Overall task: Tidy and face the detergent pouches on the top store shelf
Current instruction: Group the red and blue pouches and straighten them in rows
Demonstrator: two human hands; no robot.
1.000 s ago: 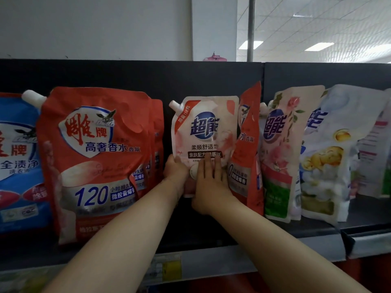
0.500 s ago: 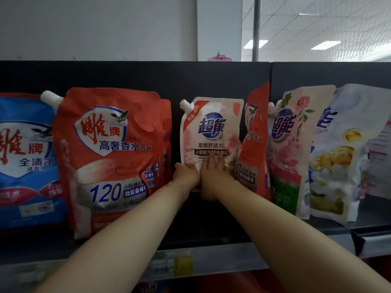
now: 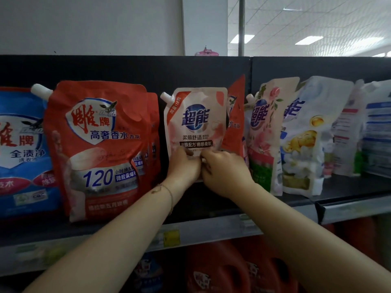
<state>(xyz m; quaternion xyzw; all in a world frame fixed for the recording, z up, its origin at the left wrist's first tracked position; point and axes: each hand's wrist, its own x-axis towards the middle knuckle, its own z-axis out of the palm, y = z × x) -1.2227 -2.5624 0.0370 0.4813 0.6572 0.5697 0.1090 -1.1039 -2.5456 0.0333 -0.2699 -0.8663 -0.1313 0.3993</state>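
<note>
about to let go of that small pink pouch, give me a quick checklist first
1. Both hands on pouch: left hand and right hand grip the small pink pouch at its bottom edge: ok.
2. Label faces front: ok.
3. Pouch upright: ok.
4. Base resting on the shelf: hidden by the hands, cannot tell.
5. Neighbour faced: the red pouch behind it is turned sideways: not ok.
6. Large red pouch on the left faces front: ok.

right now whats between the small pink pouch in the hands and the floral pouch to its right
In the head view, a red pouch turned edge-on stands between the small pink pouch and the floral pouch, partly hidden behind the pink one.
</note>
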